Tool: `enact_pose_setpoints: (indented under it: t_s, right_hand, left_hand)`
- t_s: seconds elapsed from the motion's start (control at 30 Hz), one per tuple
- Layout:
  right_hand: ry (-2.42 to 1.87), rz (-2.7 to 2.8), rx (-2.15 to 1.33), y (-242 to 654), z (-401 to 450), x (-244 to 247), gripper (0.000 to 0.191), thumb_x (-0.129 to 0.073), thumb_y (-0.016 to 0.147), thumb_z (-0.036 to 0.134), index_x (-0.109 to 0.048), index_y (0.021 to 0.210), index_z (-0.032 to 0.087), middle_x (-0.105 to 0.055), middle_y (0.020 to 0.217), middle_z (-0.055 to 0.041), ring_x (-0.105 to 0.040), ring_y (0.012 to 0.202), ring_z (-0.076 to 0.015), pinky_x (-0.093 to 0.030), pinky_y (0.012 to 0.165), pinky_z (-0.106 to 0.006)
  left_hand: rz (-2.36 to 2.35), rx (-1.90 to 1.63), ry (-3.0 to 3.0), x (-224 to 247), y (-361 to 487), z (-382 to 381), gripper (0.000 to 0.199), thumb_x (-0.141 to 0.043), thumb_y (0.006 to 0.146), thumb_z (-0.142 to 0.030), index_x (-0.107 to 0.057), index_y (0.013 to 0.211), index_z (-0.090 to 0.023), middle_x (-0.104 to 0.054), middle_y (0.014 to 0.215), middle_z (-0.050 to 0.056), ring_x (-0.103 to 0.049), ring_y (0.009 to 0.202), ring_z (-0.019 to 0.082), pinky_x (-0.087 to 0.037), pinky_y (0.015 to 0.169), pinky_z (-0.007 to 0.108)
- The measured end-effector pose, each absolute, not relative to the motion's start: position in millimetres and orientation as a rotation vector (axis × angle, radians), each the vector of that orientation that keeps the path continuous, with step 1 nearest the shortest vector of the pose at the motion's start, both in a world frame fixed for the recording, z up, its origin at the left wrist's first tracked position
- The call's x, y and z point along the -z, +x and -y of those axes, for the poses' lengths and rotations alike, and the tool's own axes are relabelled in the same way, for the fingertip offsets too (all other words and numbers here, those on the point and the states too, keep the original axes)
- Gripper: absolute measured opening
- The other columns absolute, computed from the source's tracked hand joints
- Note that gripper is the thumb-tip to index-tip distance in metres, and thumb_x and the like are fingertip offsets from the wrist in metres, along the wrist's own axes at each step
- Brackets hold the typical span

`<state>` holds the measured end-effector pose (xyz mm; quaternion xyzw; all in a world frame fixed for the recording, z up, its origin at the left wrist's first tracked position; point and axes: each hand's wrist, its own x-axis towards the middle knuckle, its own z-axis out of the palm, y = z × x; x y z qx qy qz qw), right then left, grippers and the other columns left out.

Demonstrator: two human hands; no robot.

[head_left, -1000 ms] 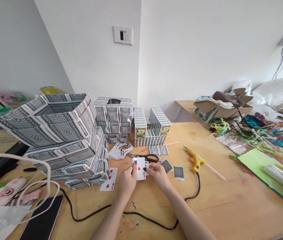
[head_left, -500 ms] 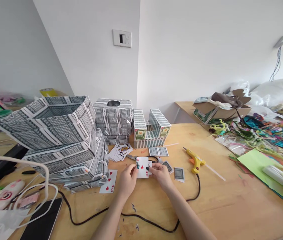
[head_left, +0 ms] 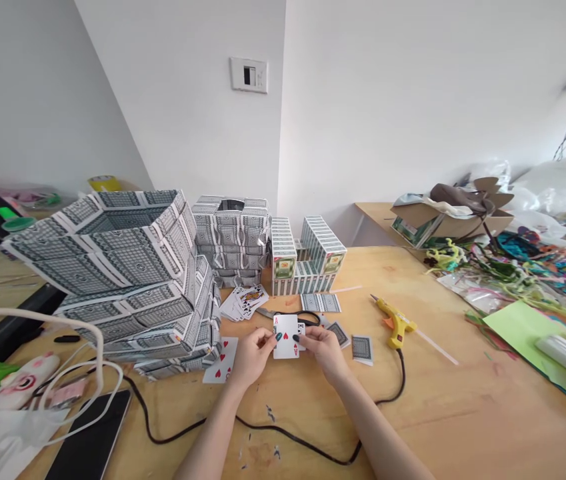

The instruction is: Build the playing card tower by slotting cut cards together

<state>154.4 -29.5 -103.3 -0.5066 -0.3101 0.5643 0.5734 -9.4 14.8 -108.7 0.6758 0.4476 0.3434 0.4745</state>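
Note:
Between my two hands is an ace of hearts playing card (head_left: 285,343), face up and overlapping a king card (head_left: 301,328) behind its right side. My left hand (head_left: 255,353) pinches the ace's left edge between thumb and fingers. My right hand (head_left: 323,348) pinches the right side, where the king lies. Scissors with black handles (head_left: 311,318) lie just behind the cards. A hearts card (head_left: 221,363) rests on the table left of my left hand. Face-down cards (head_left: 362,348) lie right of my right hand, and a fanned pile of cards (head_left: 245,302) sits farther back.
Large structures of folded cards (head_left: 133,260) stand at the left, another (head_left: 233,233) behind. Stacked card boxes (head_left: 307,257) stand at the back. A yellow glue gun (head_left: 393,322) trails a black cord across the table. A phone (head_left: 90,433) lies front left; coloured scraps (head_left: 527,273) cover the right.
The whole view has shifted slightly, so things appear a little farther right. Both hands keep their pinch on the overlapping cards, with hardly any other movement.

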Motion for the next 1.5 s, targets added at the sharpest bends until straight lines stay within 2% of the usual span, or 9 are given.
enact_pose_setpoints:
  t_s: [0.2, 0.47, 0.7, 0.87, 1.03, 1.17, 1.3, 1.4, 1.5]
  right_hand:
    - [-1.186, 0.779, -1.302, 155.9, 29.1, 105.5, 0.031, -0.076, 0.050, 0.040, -0.068, 0.068, 0.017, -0.068, 0.063, -0.0041, -0.063, 0.061, -0.0219, -0.048, 0.067, -0.035]
    - [-1.191, 1.086, -1.227, 162.2, 31.1, 93.1, 0.032, -0.060, 0.068, 0.044, -0.067, 0.084, 0.016, -0.069, 0.078, -0.0061, -0.064, 0.071, -0.0225, -0.049, 0.071, -0.035]
    - [-1.628, 1.297, -0.608, 149.5, 36.4, 106.2, 0.026, -0.045, 0.077, 0.031, -0.065, 0.080, 0.016, -0.067, 0.066, -0.0055, -0.062, 0.059, -0.0186, -0.047, 0.055, -0.025]
    - [-1.820, 1.300, -0.204, 136.9, 41.3, 114.7, 0.027, -0.041, 0.079, 0.028, -0.063, 0.089, 0.015, -0.067, 0.067, -0.0087, -0.062, 0.057, -0.0182, -0.044, 0.053, -0.023]
    - [-1.642, 1.257, -0.397, 140.5, 37.6, 113.2, 0.029, -0.044, 0.078, 0.028, -0.059, 0.099, 0.015, -0.067, 0.070, -0.0048, -0.062, 0.059, -0.0155, -0.047, 0.056, -0.022]
    - [-1.550, 1.266, -0.537, 146.3, 34.9, 112.8, 0.023, -0.045, 0.077, 0.029, -0.060, 0.088, 0.015, -0.067, 0.076, -0.0064, -0.063, 0.065, -0.0169, -0.049, 0.056, -0.023]
    - [-1.544, 1.287, -0.552, 146.9, 36.0, 113.4, 0.020, -0.045, 0.078, 0.029, -0.059, 0.086, 0.017, -0.067, 0.075, -0.0063, -0.064, 0.067, -0.0175, -0.048, 0.056, -0.023]
    - [-1.565, 1.286, -0.519, 146.1, 37.2, 112.4, 0.021, -0.044, 0.079, 0.031, -0.059, 0.083, 0.017, -0.066, 0.071, -0.0053, -0.063, 0.063, -0.0163, -0.047, 0.055, -0.022]
    - [-1.604, 1.296, -0.448, 145.4, 37.8, 111.2, 0.022, -0.044, 0.079, 0.033, -0.059, 0.078, 0.016, -0.064, 0.064, -0.0038, -0.059, 0.055, -0.0145, -0.044, 0.050, -0.021]
  left_hand:
    - [-1.114, -0.880, 1.704, 113.2, -8.5, -13.3, 0.029, -0.048, 0.076, -0.041, -0.052, 0.062, -0.016, -0.050, 0.056, -0.002, -0.045, 0.053, 0.010, -0.035, 0.051, 0.020]
    - [-1.156, -0.921, 1.781, 101.2, -3.0, -6.4, 0.022, -0.045, 0.078, -0.036, -0.052, 0.068, -0.017, -0.057, 0.063, -0.001, -0.052, 0.058, 0.012, -0.038, 0.055, 0.021]
    - [-1.223, -0.968, 2.081, 101.2, 3.3, 3.6, 0.015, -0.042, 0.080, -0.026, -0.048, 0.068, -0.019, -0.057, 0.069, 0.000, -0.054, 0.063, 0.012, -0.040, 0.058, 0.022]
    - [-1.148, -0.981, 2.320, 101.5, 6.9, 14.3, 0.015, -0.039, 0.082, -0.021, -0.046, 0.069, -0.019, -0.054, 0.067, 0.001, -0.052, 0.066, 0.013, -0.038, 0.059, 0.023]
    - [-1.170, -1.031, 2.386, 100.3, 7.6, 19.4, 0.016, -0.039, 0.083, -0.018, -0.043, 0.068, -0.019, -0.051, 0.066, 0.002, -0.049, 0.065, 0.013, -0.037, 0.058, 0.023]
    - [-1.192, -1.050, 2.375, 103.0, 5.4, 18.6, 0.015, -0.040, 0.083, -0.018, -0.042, 0.068, -0.019, -0.051, 0.066, 0.001, -0.049, 0.065, 0.013, -0.037, 0.058, 0.024]
    - [-1.197, -1.044, 2.385, 103.3, 3.7, 18.2, 0.016, -0.040, 0.083, -0.018, -0.042, 0.067, -0.019, -0.051, 0.066, 0.002, -0.049, 0.065, 0.013, -0.037, 0.058, 0.024]
    - [-1.182, -1.061, 2.403, 100.9, 3.2, 17.3, 0.015, -0.040, 0.083, -0.018, -0.046, 0.070, -0.019, -0.052, 0.067, 0.002, -0.050, 0.066, 0.014, -0.038, 0.058, 0.024]
    - [-1.146, -1.073, 2.434, 98.4, 3.0, 16.2, 0.013, -0.039, 0.083, -0.017, -0.052, 0.083, -0.019, -0.055, 0.070, 0.003, -0.052, 0.070, 0.015, -0.039, 0.060, 0.025]
